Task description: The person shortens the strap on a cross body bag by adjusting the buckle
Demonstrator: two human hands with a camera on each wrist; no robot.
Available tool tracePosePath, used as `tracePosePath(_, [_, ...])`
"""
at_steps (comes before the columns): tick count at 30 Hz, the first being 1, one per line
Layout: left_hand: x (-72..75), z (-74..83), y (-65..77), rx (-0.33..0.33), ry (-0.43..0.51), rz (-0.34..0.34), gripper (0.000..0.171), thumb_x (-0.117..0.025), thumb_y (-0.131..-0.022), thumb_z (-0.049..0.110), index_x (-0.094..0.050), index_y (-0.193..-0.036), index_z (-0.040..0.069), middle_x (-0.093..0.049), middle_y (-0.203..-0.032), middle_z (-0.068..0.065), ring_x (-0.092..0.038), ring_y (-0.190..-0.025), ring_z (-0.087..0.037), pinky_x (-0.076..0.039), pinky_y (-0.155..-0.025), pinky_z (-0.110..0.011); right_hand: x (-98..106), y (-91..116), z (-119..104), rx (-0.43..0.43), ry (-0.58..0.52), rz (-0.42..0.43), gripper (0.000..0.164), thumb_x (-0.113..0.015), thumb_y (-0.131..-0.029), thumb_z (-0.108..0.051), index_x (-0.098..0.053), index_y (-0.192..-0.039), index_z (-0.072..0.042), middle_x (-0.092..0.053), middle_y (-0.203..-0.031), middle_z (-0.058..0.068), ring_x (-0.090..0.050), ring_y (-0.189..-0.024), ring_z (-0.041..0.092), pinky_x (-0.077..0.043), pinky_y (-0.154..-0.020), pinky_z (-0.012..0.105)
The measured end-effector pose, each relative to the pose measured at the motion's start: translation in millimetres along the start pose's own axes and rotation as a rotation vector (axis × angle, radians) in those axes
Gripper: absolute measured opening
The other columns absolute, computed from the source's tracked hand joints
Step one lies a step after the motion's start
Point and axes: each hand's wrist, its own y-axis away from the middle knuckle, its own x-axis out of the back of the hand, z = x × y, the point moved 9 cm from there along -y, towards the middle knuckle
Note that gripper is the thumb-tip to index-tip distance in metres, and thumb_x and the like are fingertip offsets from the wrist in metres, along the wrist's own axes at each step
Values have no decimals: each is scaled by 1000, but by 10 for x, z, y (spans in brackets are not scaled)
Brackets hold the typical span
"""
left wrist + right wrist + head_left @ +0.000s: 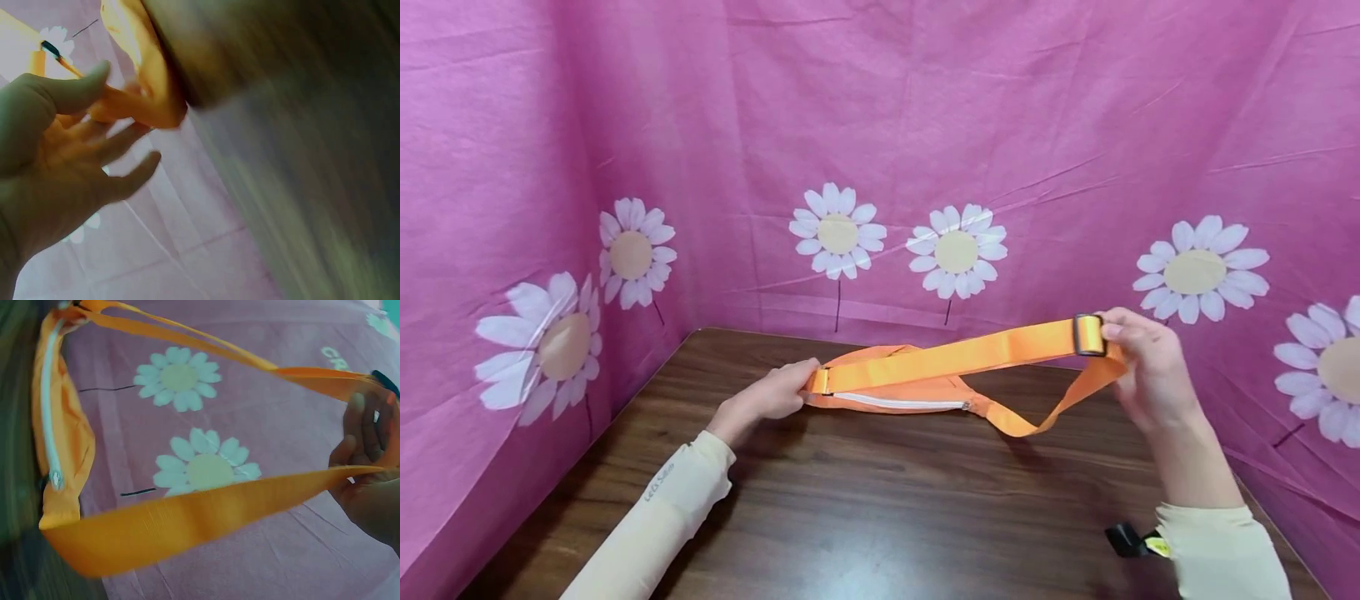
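An orange waist bag (925, 390) with a white zipper (898, 403) lies toward the back of the table. My left hand (775, 392) pinches its left end, where the strap joins; in the left wrist view, thumb and forefinger meet the orange fabric (164, 94) while the other fingers spread. Raised to the right, my right hand (1150, 367) holds the orange strap (970, 358) beside its black slide buckle (1078, 335). One length of strap runs taut above the bag, and another sags in a loop to the bag's right end. The right wrist view shows this loop (187, 531).
A dark wooden table (820, 517) carries the bag. Near the right sleeve lies a small black item (1124, 540) with a yellow part, partly hidden. Pink cloth (895, 100) printed with white daisies hangs at the back and both sides.
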Motion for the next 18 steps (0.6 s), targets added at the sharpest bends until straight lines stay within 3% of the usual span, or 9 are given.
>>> tracePosePath(3, [-19,56,-9,57,-166,-29,44,-63,-87,-8,-55,-127,6,-59,-118,-11,-57,-112,-31,-41,-91,-55,-47,7,90,-33,149,-18,24,-45,-100,13,-68,-95,7,-67,-84,9,-65,-73,14,-56,-64,26])
tracePosePath(6, [30,252,43,75,-242,-37,67,-68,-86,-7,-45,-147,8,-53,-136,-13,-50,-127,-32,-35,-99,-59,-114,9,198,-87,220,-85,19,-49,-101,11,-67,-96,6,-68,-85,8,-68,-73,14,-57,-64,29])
tracePosePath(10, [181,663,78,-1,-288,23,82,-68,-82,-9,-37,-155,12,-52,-137,-10,-48,-130,-29,-34,-102,-58,-164,48,320,-137,309,-138,15,-52,-102,7,-67,-101,6,-70,-85,7,-68,-74,14,-57,-66,29])
tracePosePath(15, [380,1213,79,-150,-284,160,73,-70,-90,4,-39,-155,15,-54,-136,-4,-50,-126,-21,-37,-102,-51,-250,56,504,-196,532,-183,12,-58,-103,-4,-65,-106,6,-69,-86,8,-65,-76,14,-55,-61,30])
tracePosePath(18, [456,1490,51,-211,-250,207,69,-71,-95,17,-38,-156,15,-52,-141,-1,-49,-128,-17,-36,-103,-48,-324,59,617,-229,652,-211,16,-61,-104,-11,-66,-106,4,-68,-86,9,-63,-80,16,-53,-59,31])
